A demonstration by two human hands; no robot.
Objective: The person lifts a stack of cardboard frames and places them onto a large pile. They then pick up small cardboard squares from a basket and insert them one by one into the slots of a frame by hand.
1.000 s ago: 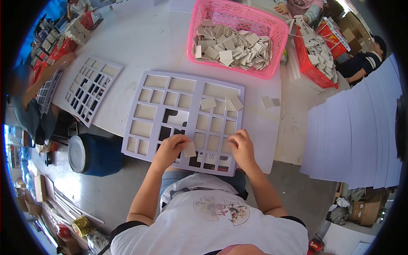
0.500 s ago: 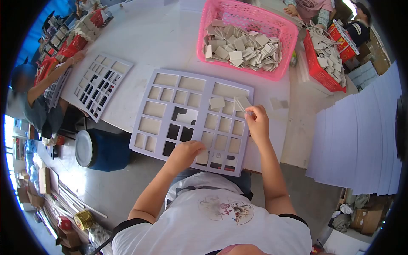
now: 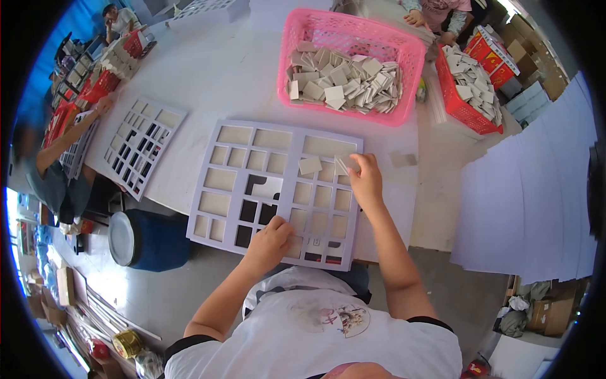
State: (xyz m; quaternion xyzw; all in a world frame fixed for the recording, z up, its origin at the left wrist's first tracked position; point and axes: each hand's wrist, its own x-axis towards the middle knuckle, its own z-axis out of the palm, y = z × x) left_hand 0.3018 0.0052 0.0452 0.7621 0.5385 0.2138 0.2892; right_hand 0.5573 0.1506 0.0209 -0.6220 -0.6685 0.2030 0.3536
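A white frame board [image 3: 284, 183] with many rectangular openings lies before me at the table's edge. Grey board pieces sit in most openings; several show dark gaps. My left hand [image 3: 271, 241] is closed over the lower middle, fingertips at a grey board piece [image 3: 295, 247] in a lower opening. At the board's right side, my right hand [image 3: 367, 182] pinches a few thin grey board pieces [image 3: 343, 165] standing on edge. A loose grey piece [image 3: 310, 165] rests on the board left of them.
A pink basket [image 3: 413, 82] of grey pieces stands beyond the board. A red basket [image 3: 451, 104] is to its right, near white sheets [image 3: 524, 189]. Another frame board [image 3: 142, 142] lies left, by a co-worker's arm [image 3: 72, 139]. Below stands a blue barrel [image 3: 158, 237].
The piece at my left fingertips has gone from tilted to lying in the lower opening. My right hand still holds its pieces. The view has shifted slightly.
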